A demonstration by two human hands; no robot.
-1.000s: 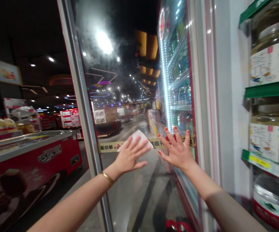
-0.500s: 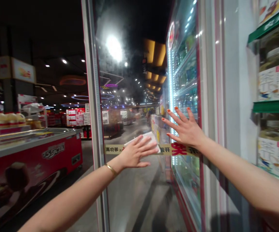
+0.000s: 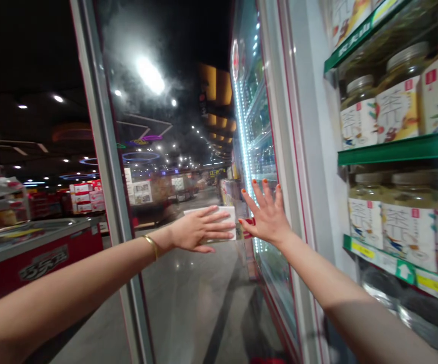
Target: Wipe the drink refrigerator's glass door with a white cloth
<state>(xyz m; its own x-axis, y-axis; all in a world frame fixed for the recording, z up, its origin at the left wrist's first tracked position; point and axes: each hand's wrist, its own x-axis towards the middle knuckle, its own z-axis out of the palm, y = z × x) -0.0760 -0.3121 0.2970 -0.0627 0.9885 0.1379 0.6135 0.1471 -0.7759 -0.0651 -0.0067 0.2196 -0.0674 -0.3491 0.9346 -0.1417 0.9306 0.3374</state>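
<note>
As far as the glass pane [image 3: 166, 151] shows: I judge the wiping part-way; a pale haze clouds its upper stretch around a bright glare [image 3: 150, 75], though I can't tell smear from reflection.
Done: lower down the pane looks clearer to me, but nothing proves that I have wiped it.
Left: by my reckoning, the high stretch and the strip along the metal frame [image 3: 105, 151].
White cloth [image 3: 227, 209]: flat under my left hand [image 3: 200, 227], apparently against the pane, its end near my right hand [image 3: 268, 217].
Left arm: reaching in from the lower left, gold bracelet [image 3: 151, 247] at the wrist, fingers pointing right, straight and slightly parted, laid over the cloth rather than pinching it, thumb lowest.
Right arm: reaching up from the lower right, fingers fanned wide, palm towards the glass, holding nothing; contact I can't tell.
</note>
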